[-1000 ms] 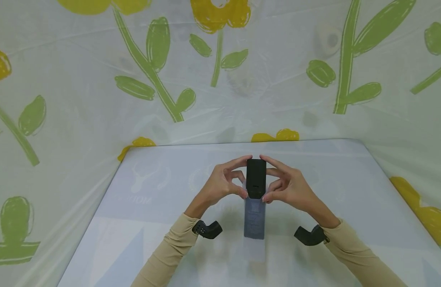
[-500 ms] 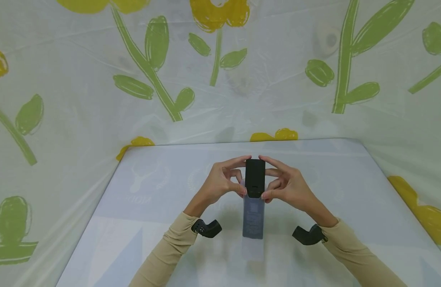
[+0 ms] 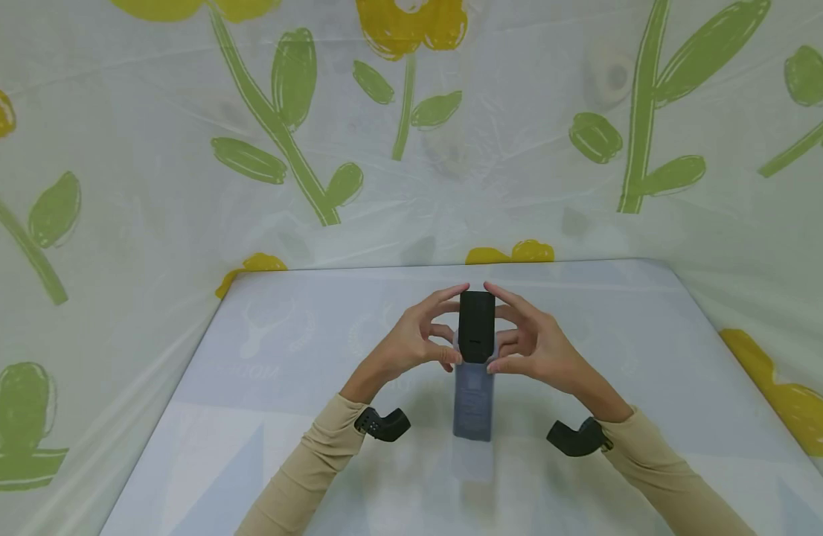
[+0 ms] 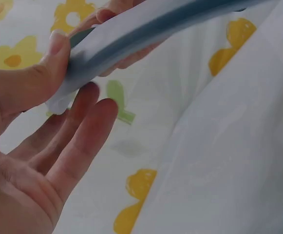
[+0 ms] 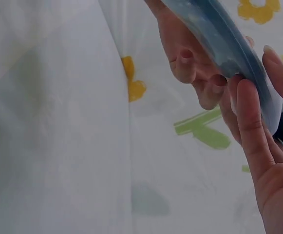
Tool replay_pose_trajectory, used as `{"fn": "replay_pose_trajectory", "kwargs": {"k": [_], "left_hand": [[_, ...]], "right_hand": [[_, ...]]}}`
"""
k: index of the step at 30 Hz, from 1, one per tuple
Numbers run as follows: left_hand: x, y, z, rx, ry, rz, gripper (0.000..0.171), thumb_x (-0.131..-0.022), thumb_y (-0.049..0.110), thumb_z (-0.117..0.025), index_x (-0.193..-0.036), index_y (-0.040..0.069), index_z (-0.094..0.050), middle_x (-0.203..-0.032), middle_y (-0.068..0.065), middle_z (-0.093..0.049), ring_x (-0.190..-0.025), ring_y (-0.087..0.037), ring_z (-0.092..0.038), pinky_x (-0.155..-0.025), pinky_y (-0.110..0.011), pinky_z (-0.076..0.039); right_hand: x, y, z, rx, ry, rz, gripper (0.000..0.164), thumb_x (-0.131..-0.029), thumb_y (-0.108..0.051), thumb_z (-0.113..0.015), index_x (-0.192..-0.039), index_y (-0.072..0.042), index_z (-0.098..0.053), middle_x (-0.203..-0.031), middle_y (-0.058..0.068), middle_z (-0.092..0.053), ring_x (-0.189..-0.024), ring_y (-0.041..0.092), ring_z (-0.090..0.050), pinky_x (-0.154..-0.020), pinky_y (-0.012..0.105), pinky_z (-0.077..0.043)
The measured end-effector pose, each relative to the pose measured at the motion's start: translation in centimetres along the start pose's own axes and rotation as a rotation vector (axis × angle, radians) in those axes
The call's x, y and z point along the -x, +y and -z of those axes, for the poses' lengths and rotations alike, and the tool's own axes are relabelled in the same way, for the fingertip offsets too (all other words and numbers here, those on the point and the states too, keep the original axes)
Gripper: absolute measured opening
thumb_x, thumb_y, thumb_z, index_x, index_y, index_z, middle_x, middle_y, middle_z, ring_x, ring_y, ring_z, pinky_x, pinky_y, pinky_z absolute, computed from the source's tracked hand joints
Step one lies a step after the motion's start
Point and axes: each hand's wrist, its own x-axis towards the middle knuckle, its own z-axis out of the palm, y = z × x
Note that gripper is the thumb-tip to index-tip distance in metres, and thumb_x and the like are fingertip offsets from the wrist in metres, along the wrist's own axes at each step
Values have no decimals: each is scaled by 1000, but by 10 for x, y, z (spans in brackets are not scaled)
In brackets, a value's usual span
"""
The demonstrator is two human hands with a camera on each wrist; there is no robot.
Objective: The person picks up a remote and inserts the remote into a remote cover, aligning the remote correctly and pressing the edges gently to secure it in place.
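Around the black device (image 3: 477,326), passage is blocked at 9 o'clock by the left hand (image 3: 410,341), at 3 by the right hand (image 3: 544,348), at 6 by the bluish packet (image 3: 473,406); at 12, a narrow gap is left between fingertips (image 3: 490,286).

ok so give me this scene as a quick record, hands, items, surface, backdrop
left hand: grips the upper left side of the strip
right hand: grips the upper right side
held: black item above, translucent blue-grey strip extending toward the person
fit: cannot tell if the black item is inside the strip
surface: pale table
backdrop: floral sheet
wrists: dark wrist device on each
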Motion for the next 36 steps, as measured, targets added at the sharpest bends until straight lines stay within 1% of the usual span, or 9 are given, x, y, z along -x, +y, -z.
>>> {"fn": "replay_pose_trajectory", "kwargs": {"k": [4, 9, 14, 18, 20, 22, 27, 32, 36], "left_hand": [[2, -1, 0, 13, -30, -2, 98, -74, -14, -71, -149, 32, -28, -139, -13, -42, -79, -32, -65, -61, -51, -55], [2, -1, 0, 61, -34, -33, 98, -72, -17, -70, -149, 29, -29, -145, -8, -37, -79, -29, -63, -60, -49, -56], [2, -1, -1, 102, -47, -82, 97, -72, -17, -71, -150, 19, -26, -147, -11, -35, -86, -30, -62, -58, -46, -56], [2, 0, -3, 100, -49, -95, 98, -72, -18, -71, -151, 20, -26, -144, -13, -38, -89, -33, -62, -57, -48, -56], [2, 0, -4, 100, -41, -91, 98, -71, -19, -70, -150, 22, -28, -142, -13, -40, -88, -33, -63, -57, -50, -55], [2, -1, -4, 106, -35, -91, 98, -70, -20, -70, -149, 20, -29, -141, -14, -42, -85, -32, -63, -57, -51, -55], [2, -2, -4, 125, -17, -88, 93, -68, -22, -68, -147, 13, -33, -140, -15, -45, -74, -27, -64, -55, -51, -55], [2, -2, -4, 132, -2, -67, 91, -67, -22, -68, -145, 13, -37, -139, -14, -48, -70, -26, -65, -55, -52, -55], [3, 0, -4, 126, 6, -58, 89, -68, -21, -68, -145, 11, -38, -138, -16, -49, -65, -27, -64, -52, -51, -54]], "right_hand": [[0, -1, -1, -15, -17, -35, 104, -72, 12, -75, -153, -17, -16, -142, 21, -37, -74, 32, -64, -73, 45, -56], [1, 0, -2, -23, -26, -40, 103, -74, 13, -72, -153, -18, -14, -145, 20, -32, -83, 33, -65, -74, 44, -56], [0, 1, -1, -52, -68, -25, 100, -78, 16, -66, -153, -14, -6, -146, 23, -25, -94, 36, -64, -76, 44, -55], [0, -1, -2, -56, -123, -20, 103, -80, 16, -65, -153, -16, 0, -148, 27, -20, -98, 37, -64, -75, 45, -55], [0, -3, -3, -48, -141, -14, 104, -79, 15, -66, -153, -18, 0, -149, 28, -19, -97, 37, -65, -73, 45, -56], [-1, -4, -4, -40, -148, 7, 104, -79, 15, -66, -153, -16, -1, -149, 31, -19, -93, 36, -66, -71, 45, -56], [0, -2, -4, -45, -114, 24, 101, -77, 15, -68, -152, -12, -8, -145, 35, -25, -85, 37, -67, -67, 45, -56], [0, -1, -5, -42, -70, 27, 96, -76, 15, -69, -151, -9, -15, -141, 37, -32, -81, 35, -69, -60, 48, -56], [0, 0, -6, -17, -38, 48, 92, -75, 14, -71, -149, -6, -21, -136, 36, -38, -77, 33, -69, -57, 48, -55]]}}
